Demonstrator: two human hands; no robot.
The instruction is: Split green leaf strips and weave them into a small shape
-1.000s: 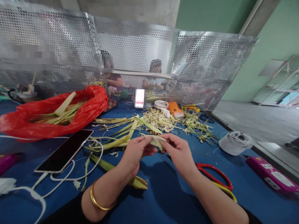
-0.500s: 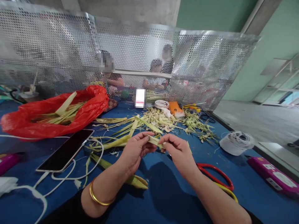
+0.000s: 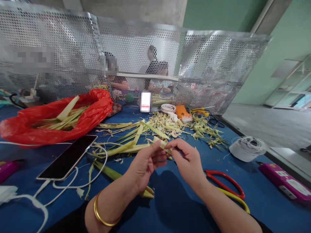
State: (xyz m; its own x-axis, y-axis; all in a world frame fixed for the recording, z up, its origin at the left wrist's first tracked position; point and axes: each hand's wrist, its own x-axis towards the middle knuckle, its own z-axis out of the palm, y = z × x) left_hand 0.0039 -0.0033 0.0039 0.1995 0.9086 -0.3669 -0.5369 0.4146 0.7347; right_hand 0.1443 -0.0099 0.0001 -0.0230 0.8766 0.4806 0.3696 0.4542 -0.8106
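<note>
One husk [image 3: 163,144] sits mid-frame over the bench [image 3: 177,200], your left hand [image 3: 145,161] and right hand [image 3: 187,158] each holding it in a narrow grip. Pinch lightly and evenly; something this thin would probably split if tugged.

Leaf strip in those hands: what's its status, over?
Right hand pinching pale leaf strip; left hand at its other end. Leaf scraps heaped beyond; red-and-yellow-handled tool off to the right. Nothing visibly blocking.
</note>
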